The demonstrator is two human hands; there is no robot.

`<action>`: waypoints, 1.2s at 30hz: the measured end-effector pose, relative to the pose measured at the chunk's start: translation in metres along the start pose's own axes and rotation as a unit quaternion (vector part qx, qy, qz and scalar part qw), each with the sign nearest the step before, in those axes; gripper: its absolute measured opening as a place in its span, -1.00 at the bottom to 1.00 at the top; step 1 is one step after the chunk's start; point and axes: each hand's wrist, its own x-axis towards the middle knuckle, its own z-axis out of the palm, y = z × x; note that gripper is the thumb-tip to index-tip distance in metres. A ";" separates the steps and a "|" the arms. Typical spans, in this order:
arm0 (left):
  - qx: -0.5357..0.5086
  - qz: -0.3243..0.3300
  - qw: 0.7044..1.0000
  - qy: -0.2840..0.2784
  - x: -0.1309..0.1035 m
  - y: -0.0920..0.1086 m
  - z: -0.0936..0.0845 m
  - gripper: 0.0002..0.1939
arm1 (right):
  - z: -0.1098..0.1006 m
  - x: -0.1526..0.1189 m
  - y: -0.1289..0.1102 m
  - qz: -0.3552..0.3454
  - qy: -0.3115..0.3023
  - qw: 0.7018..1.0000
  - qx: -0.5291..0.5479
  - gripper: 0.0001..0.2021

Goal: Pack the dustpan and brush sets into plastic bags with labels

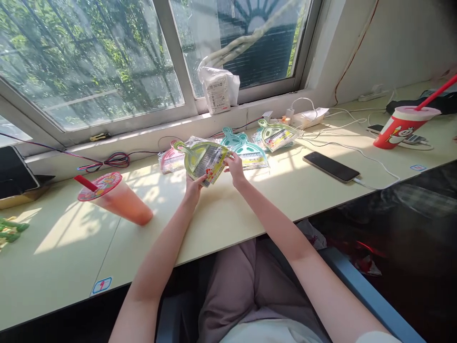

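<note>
Both of my hands hold a yellow-green mini dustpan and brush set (200, 164) with a yellow printed label, tilted above the table's far half. My left hand (194, 188) grips its lower left edge, thumb on the front. At the right edge, the fingers of my right hand (234, 167) are closed on the label side. Just behind lie more packaged sets: a pink dustpan set (170, 161) at the left, a teal dustpan set (250, 151) partly over another teal one, and a yellow-green dustpan set (276, 135) further right.
A pale table (250, 209) runs below the window. An orange drink cup (123, 202) with a red straw stands left; a red cup (402, 127) stands far right. A phone (331, 166) on a white charging cable lies at the right. Tissue pack (217, 93) sits on the sill.
</note>
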 end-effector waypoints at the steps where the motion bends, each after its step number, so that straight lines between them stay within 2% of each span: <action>1: 0.000 -0.004 1.000 0.002 0.000 0.000 0.000 -0.14 | 0.000 -0.001 -0.001 -0.002 0.006 1.000 -0.008 -0.77; 6: 0.000 -0.005 1.000 -0.002 -0.001 0.000 -0.001 -0.18 | 0.004 -0.012 -0.003 -0.039 0.061 0.995 -0.063 -0.80; 9: 0.000 -0.010 1.000 -0.001 -0.002 0.001 -0.001 -0.17 | 0.005 -0.015 0.000 -0.061 0.057 0.993 -0.078 -0.83; 14: 0.015 -0.010 1.000 -0.006 -0.004 0.002 -0.001 -0.13 | -0.002 -0.005 0.011 -0.059 0.044 0.993 -0.095 -0.76; 20: 0.051 0.002 0.998 -0.041 -0.009 0.001 0.002 -0.08 | -0.012 0.008 0.014 -0.063 0.094 0.976 -0.186 -0.82; 25: 0.062 0.014 0.996 -0.065 -0.013 0.000 0.004 -0.10 | -0.010 0.004 0.012 -0.103 0.102 0.971 -0.191 -0.64; 31: 0.057 0.034 0.995 -0.076 -0.014 -0.002 0.004 -0.07 | -0.008 0.001 0.014 -0.060 0.150 0.964 -0.210 -0.38; 36: 0.046 0.050 0.994 -0.082 -0.012 -0.005 0.001 -0.05 | -0.008 0.002 0.012 -0.085 0.145 0.951 -0.259 -0.43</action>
